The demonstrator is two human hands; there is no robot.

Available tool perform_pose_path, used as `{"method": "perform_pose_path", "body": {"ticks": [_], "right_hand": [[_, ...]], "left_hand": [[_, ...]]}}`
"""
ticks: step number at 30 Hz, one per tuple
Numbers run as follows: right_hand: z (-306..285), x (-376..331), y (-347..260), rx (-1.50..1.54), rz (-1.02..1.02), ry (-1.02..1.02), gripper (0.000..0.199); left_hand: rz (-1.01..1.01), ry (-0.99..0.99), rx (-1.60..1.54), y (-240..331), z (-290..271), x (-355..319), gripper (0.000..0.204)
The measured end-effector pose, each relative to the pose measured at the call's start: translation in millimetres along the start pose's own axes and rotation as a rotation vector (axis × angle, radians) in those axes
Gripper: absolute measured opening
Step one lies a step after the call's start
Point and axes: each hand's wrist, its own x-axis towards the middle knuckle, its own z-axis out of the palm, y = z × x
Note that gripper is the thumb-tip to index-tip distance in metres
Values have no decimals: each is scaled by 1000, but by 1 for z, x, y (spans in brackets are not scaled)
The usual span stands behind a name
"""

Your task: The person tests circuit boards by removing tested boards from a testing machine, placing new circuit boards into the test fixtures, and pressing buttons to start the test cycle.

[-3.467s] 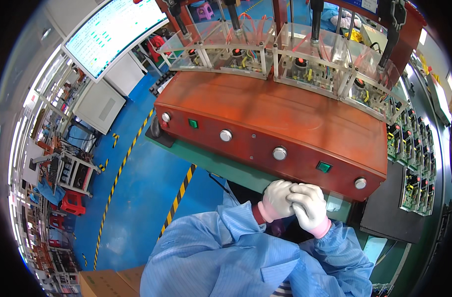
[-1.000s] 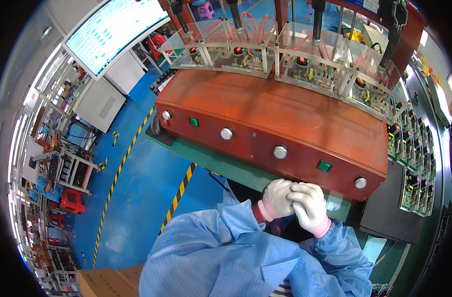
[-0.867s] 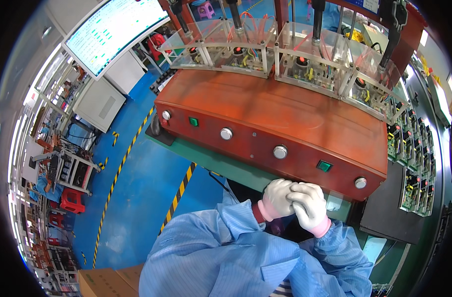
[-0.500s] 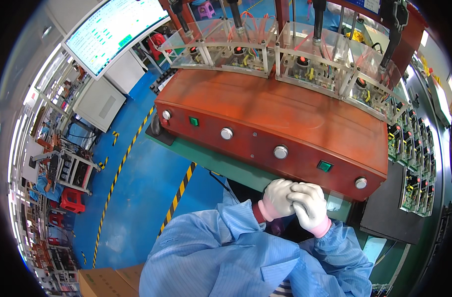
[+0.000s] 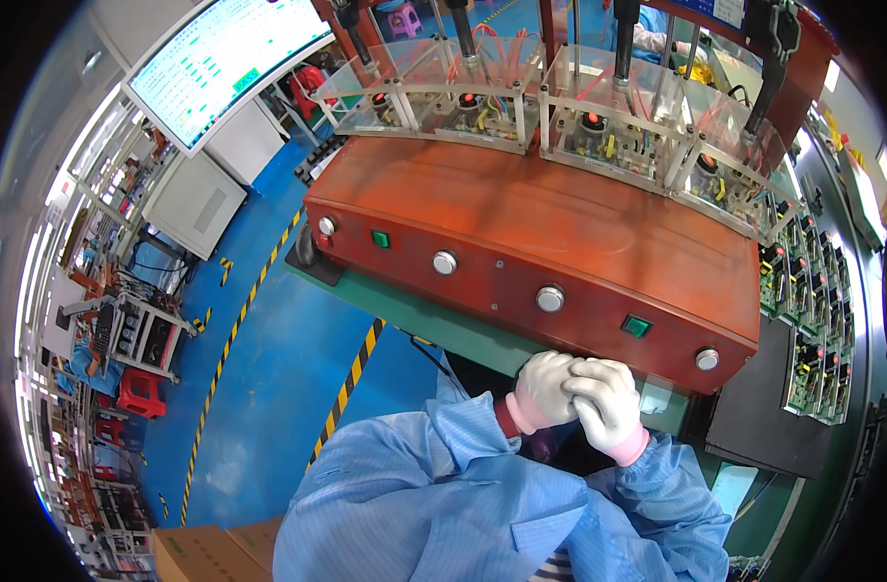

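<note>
Resting together in white gloves with pink cuffs, laying the fingers of the right hand [image 5: 607,405] over the left hand [image 5: 543,390]. Showing no object between them, but hiding the palms, so not telling whether anything is being gripped beneath. Sitting right ahead of the hands in the case of the red machine [image 5: 531,194], just beyond the fingertips; touching its front panel or not, impossible to tell from above. Probably pausing or waiting rather than handling, with every button being left alone. Calling, for any further move, for parting the hands first, then reaching up and forward: a round silver button [image 5: 550,298] sitting just ahead, a green switch [image 5: 638,326] just ahead and to the right.

Standing farther ahead, past the machine's top: clear covers [image 5: 608,97] over wired parts. Running under and left of the hands, the green counter [image 5: 463,328]; lying to their right, a black mat [image 5: 769,407], with rows of circuit boards [image 5: 817,281] beyond. Glowing far ahead on the left, a monitor [image 5: 220,73]. Spreading out left, a blue floor [image 5: 259,359] with striped tape [image 5: 351,383], a red stool [image 5: 145,392] standing well away.
</note>
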Motion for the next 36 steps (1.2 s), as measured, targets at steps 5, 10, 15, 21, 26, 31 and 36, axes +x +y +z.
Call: {"method": "perform_pose_path", "body": {"ticks": [5,10,15,21,26,31,36], "right_hand": [[-1,0,0,8,-7,-4,27],[-1,0,-1,4,-37,-5,27],[1,10,-11,-36,-12,-4,25],[-6,54,-50,-55,70,-147,22],[-3,139,-72,-43,-75,-199,24],[23,253,-78,-8,-360,-103,35],[71,405,-103,-244,-371,-269,52]], "left_hand": [[2,-1,0,1,0,1,18],[-19,-4,-11,3,2,-1,17],[-63,-1,-91,-1,1,-2,19],[-119,-73,-195,-5,-25,-1,22],[34,11,-208,-23,-104,37,32],[128,-37,243,-84,-220,79,45],[41,-147,561,-141,-280,93,66]]}}
